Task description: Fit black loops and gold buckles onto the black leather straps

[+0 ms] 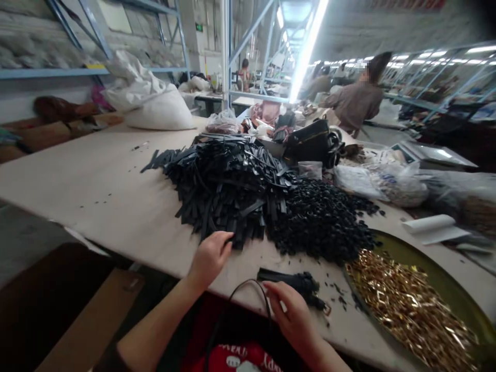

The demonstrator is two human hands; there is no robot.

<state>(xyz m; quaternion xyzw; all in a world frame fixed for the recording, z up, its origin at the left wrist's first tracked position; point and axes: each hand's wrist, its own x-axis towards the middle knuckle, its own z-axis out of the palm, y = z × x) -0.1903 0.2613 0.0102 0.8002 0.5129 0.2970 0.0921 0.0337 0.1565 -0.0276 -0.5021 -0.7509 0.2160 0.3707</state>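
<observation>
A large heap of flat black strips (228, 181) lies on the table before me. My left hand (209, 258) is at its near edge, thumb and fingers pinched on the end of a dark strip. Blur hides exactly how it is gripped. Lower right, my right hand (289, 312) has its fingers curved and apart, with nothing visible between them. Just beyond it lies a bundle of black straps (289, 279), a gold-coloured buckle (326, 310) at its end. A thin black cord (248, 282) loops up in front of my body, close to my right fingertips.
Small black loops (321, 222) form a pile right of the strips. Gold-coloured buckles (411, 305) fill a round tray (434, 274) at the right. A white sack (158, 106), a black bag (308, 142) and plastic bags stand farther back. Another person (356, 106) is beyond the table.
</observation>
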